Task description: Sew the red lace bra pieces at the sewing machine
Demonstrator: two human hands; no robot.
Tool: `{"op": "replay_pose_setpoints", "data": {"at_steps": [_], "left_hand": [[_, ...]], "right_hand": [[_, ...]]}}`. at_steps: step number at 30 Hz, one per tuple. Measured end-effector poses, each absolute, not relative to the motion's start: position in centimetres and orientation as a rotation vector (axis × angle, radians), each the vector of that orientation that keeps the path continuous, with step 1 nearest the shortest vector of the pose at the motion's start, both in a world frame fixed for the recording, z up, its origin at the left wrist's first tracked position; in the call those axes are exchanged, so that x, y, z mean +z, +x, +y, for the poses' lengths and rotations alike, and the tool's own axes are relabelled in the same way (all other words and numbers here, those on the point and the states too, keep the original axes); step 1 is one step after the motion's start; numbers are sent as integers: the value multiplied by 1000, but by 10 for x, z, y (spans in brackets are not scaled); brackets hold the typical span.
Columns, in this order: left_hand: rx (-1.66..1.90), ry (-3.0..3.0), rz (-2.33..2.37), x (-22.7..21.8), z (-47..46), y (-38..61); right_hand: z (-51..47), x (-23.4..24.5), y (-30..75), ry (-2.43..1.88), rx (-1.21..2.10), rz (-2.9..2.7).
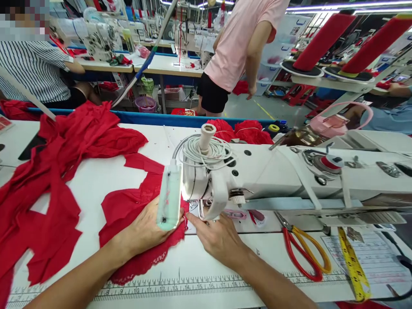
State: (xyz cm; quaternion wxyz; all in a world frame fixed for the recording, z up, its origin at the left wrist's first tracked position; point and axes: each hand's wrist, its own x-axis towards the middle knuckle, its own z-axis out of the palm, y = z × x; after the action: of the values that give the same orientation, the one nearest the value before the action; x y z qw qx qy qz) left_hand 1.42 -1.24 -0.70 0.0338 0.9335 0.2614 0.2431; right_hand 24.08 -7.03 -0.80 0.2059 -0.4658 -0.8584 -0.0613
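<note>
A piece of red fabric [128, 214] with a scalloped lace edge [157, 258] lies under the head of a white sewing machine [257, 169]. My left hand [141, 229] rests flat on this fabric, fingers reaching toward the presser foot [195, 206]. A pale green plastic lamp-like piece [169, 195] hides most of those fingers; only tips show past its right side. From the right, my right hand [220, 240] reaches in with its index finger stretched to the fabric's edge beside the foot. Its other fingers are partly hidden behind the machine head.
More red fabric [61, 171] is heaped at left. Scissors [305, 253], a yellow tape measure [354, 266] and written paper [386, 262] lie at right. A printed ruler [180, 285] runs along the front edge. Red thread cones [325, 40] stand above. Co-workers [241, 47] are beyond the table.
</note>
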Motion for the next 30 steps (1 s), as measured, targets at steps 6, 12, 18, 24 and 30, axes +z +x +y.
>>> {"op": "replay_pose_setpoints", "data": {"at_steps": [6, 12, 18, 24, 30], "left_hand": [[658, 2808, 767, 4, -11, 15], [674, 2798, 815, -4, -13, 13], [652, 2798, 793, -5, -12, 13], [645, 2754, 799, -3, -13, 13], [665, 2792, 799, -3, -15, 12]], "right_hand": [[-70, -7, 239, -1289, -252, -2356], [-69, -9, 239, -1346, -236, -2344], [-68, -11, 238, -1346, -279, -2316], [-67, -7, 238, -1330, -194, -2321], [-68, -4, 238, -1309, -164, -2342]]}}
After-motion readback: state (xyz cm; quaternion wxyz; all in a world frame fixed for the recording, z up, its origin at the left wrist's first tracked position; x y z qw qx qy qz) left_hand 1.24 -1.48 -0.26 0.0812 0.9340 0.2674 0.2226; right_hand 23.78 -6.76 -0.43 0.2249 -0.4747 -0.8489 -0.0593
